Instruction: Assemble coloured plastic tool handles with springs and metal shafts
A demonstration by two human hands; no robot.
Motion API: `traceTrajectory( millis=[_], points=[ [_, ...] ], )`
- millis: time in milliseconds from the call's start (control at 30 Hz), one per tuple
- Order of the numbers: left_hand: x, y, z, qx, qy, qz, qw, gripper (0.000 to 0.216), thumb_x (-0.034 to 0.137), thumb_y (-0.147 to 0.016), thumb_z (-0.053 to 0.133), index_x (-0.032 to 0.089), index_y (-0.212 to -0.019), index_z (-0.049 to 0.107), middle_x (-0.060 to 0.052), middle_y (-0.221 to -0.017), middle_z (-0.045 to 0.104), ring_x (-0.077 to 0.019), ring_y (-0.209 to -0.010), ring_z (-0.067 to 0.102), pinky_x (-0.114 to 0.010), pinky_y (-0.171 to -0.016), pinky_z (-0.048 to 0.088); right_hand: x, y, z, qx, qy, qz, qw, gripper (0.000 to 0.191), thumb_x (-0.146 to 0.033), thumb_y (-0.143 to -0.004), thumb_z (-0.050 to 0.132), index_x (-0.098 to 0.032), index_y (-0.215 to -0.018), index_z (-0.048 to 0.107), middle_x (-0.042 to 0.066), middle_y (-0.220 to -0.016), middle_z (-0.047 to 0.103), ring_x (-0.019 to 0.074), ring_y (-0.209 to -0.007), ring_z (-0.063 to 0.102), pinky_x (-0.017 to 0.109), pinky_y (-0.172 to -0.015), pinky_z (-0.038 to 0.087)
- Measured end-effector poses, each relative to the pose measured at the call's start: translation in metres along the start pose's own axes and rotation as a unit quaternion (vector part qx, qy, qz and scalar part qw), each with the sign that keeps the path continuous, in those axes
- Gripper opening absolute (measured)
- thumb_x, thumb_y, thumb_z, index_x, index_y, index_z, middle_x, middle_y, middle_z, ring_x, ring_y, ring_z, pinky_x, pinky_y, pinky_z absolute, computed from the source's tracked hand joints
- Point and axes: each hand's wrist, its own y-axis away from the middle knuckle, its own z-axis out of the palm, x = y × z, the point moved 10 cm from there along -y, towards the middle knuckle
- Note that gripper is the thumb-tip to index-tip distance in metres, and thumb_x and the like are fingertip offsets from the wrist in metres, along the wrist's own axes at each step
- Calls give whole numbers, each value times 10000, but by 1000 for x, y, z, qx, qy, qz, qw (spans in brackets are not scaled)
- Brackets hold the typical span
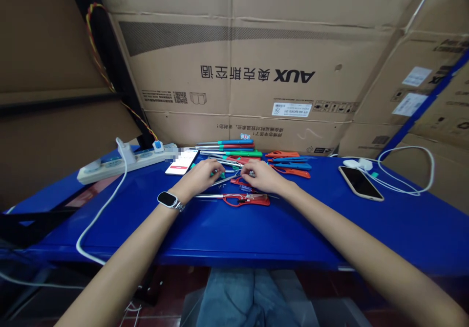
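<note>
Carefully, my left hand (201, 175) and right hand (263, 175) curl, fingers nearly closed, at the thin silver metal rod (225, 180) between them; what they grip, I cannot tell. Light fingertip pressure should steady such fine work.

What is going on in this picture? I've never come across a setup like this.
There is no machine here: one person works with two bare hands. The single picture comes from a camera worn on the head, looking forward and down. On the blue table lie colourful pieces, including a red-handled one nearest the front edge, plus a lit phone, a dark-screened phone and a power strip. The left hand and right hand meet over the colourful pieces, fingers curled; what exactly they grip is too small to tell.
</note>
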Motion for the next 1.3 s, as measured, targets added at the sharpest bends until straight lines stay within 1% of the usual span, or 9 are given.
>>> traceTrajectory(
  millis=[267,333,433,500,600,800,1067,1200,1300],
  points=[
    [-32,21,-8,58,12,-36,998,214,209,-932,479,173,-937,690,-69,-933,683,-198,-843,646,-327,-770,507,-7,-49,28,-50,91,42,994,138,-287,-854,632,-202,-866,740,76,-952,726,235,-852,665,294,-732,429],
    [-35,23,-8,63,22,-44,997,213,209,-932,482,173,-940,692,-69,-931,687,-197,-842,649,-327,-765,511,-4,-54,27,-52,110,50,991,135,-246,-850,619,-202,-854,747,87,-947,735,251,-876,672,297,-738,432],
    [-32,20,-5,60,28,-39,997,207,204,-928,489,177,-937,694,-72,-942,690,-205,-862,654,-333,-775,516,7,-55,20,-55,135,68,987,175,-142,-822,593,-193,-839,760,105,-912,746,262,-869,682,296,-730,436],
    [-28,18,-1,55,28,-32,998,196,193,-921,499,181,-935,694,-70,-942,689,-210,-875,652,-337,-784,515,15,-53,16,-64,151,73,984,185,-130,-805,606,-201,-856,769,101,-886,751,258,-844,686,293,-728,439],
    [-22,15,5,40,25,-26,999,189,161,-911,507,180,-932,694,-68,-942,685,-215,-883,645,-344,-802,506,19,-51,14,-75,172,66,980,191,-151,-809,615,-217,-891,775,98,-897,754,266,-883,686,305,-775,446],
    [-15,14,11,20,19,-28,999,195,142,-921,505,176,-956,694,-73,-961,672,-223,-901,633,-346,-807,492,11,-54,19,-74,191,53,977,211,-255,-836,638,-213,-1012,746,121,-1010,750,293,-977,675,334,-830,449],
    [-10,14,13,12,13,-26,999,198,144,-931,504,173,-961,698,-76,-955,669,-228,-900,621,-340,-795,478,21,-60,22,-73,192,111,972,209,-217,-853,572,-164,-946,751,161,-1021,739,296,-1000,679,342,-856,474],
    [-12,15,12,19,18,-23,999,187,154,-933,514,180,-952,699,-71,-950,671,-224,-896,618,-341,-797,475,33,-66,24,-67,184,147,970,215,-161,-762,633,-125,-942,744,199,-1051,725,343,-1028,672,378,-854,486],
    [-12,17,10,29,21,-20,999,176,150,-933,518,182,-940,691,-65,-930,663,-222,-897,616,-347,-804,481,39,-68,26,-66,155,155,973,181,-149,-723,653,-130,-877,745,184,-1011,734,326,-978,685,351,-812,488]
  ],
)
